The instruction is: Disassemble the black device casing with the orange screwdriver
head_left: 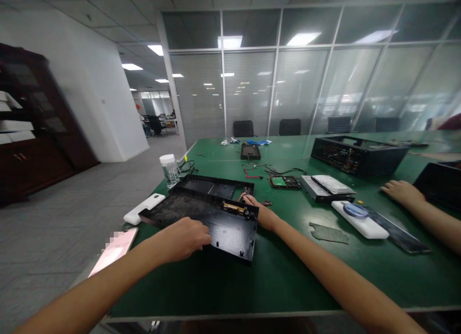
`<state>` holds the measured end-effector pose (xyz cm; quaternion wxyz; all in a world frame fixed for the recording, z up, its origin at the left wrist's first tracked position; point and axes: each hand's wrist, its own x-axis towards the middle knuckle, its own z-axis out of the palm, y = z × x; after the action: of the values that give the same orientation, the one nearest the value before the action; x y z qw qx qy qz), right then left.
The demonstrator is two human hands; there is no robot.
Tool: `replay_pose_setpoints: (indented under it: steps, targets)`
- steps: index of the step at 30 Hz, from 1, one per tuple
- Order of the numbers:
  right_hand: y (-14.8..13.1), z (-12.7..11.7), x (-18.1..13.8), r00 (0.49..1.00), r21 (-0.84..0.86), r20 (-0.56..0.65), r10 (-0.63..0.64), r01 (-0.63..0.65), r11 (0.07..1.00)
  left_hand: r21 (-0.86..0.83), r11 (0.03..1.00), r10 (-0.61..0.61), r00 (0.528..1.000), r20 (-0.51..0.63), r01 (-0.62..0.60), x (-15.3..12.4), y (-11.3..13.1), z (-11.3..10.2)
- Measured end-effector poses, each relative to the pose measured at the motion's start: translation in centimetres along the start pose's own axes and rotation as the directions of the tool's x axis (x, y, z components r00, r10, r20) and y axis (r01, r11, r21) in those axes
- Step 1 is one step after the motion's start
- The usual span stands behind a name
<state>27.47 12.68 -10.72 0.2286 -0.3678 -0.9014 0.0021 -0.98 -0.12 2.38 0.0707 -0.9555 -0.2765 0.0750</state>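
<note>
A flat black casing panel [230, 230] is tilted up at the near side of the green table, with a brass-coloured part and small fittings along its far right edge. My left hand [189, 239] is closed on the panel's near edge. At its far right corner is my right hand [260, 213], with fingers curled together behind the edge; what they hold is hidden. Behind the panel lies a shallow black casing [205, 186], partly covered by it. A small dark part [266, 203] sits just beyond my right hand.
Around me on the green table [288, 276] are a clear jar with a white lid [168, 170], a white device [144, 209], a green circuit board [284, 181], a silver drive unit [327, 187] and a black computer case [358, 154]. Another person's hand [401, 192] rests at right.
</note>
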Motion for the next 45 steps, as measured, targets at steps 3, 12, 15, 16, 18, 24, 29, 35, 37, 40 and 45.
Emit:
replay_pose_setpoints:
  steps: [3, 12, 15, 16, 18, 24, 29, 35, 37, 40, 45]
  targets:
    - [1.5, -0.7, -1.9, 1.0, -0.109, -0.02, -0.002, 0.0, 0.994, -0.005, 1.0, -0.009, 1.0, 0.02, 0.009, -0.3, 0.1, 1.7]
    - [8.4, -3.7, -6.9, 0.971, -0.177, -0.054, 0.233, -0.239, 0.955, -0.089, 0.978, -0.169, 0.967, 0.193, 0.188, 2.1, -1.8, 5.5]
    - [8.8, -3.1, -6.6, 0.966, -0.06, -0.085, 0.244, -0.249, 0.967, -0.173, 0.953, -0.189, 0.934, 0.302, 0.249, 3.8, -3.0, 4.6]
    - [8.6, -2.7, -6.4, 0.968, -0.02, -0.083, 0.238, -0.24, 0.971, -0.213, 0.949, -0.162, 0.94, 0.302, 0.232, 4.7, -3.4, 4.2]
    - [7.8, -2.1, -6.0, 0.973, 0.052, -0.066, 0.219, -0.216, 0.975, -0.275, 0.949, -0.098, 0.973, 0.208, 0.155, 6.9, -3.9, 3.7]
    - [5.7, -2.0, -5.2, 0.977, 0.189, -0.034, 0.213, -0.203, 0.961, -0.085, 0.995, 0.033, 0.978, -0.207, -0.052, 12.9, -3.8, 6.9]
    - [5.4, -2.3, -5.1, 0.976, 0.218, -0.017, 0.215, -0.207, 0.954, -0.01, 0.998, 0.062, 0.949, -0.308, -0.068, 13.1, -4.0, 9.6]
    - [5.4, -2.1, -5.0, 0.973, 0.213, 0.009, 0.229, -0.225, 0.951, -0.017, 0.998, 0.05, 0.946, -0.32, -0.058, 13.5, -4.0, 10.0]
    - [5.3, -2.2, -5.1, 0.973, 0.216, 0.003, 0.232, -0.227, 0.95, -0.063, 0.997, 0.014, 0.945, -0.328, -0.037, 13.6, -3.8, 9.9]
    - [5.1, -2.2, -5.1, 0.974, 0.222, -0.007, 0.225, -0.218, 0.95, -0.144, 0.988, 0.001, 0.934, -0.357, -0.056, 13.4, -3.5, 9.9]
    - [5.2, -2.1, -4.9, 0.962, 0.215, -0.051, 0.269, -0.253, 0.943, -0.233, 0.969, -0.025, 0.911, -0.412, -0.079, 13.9, -3.6, 9.7]
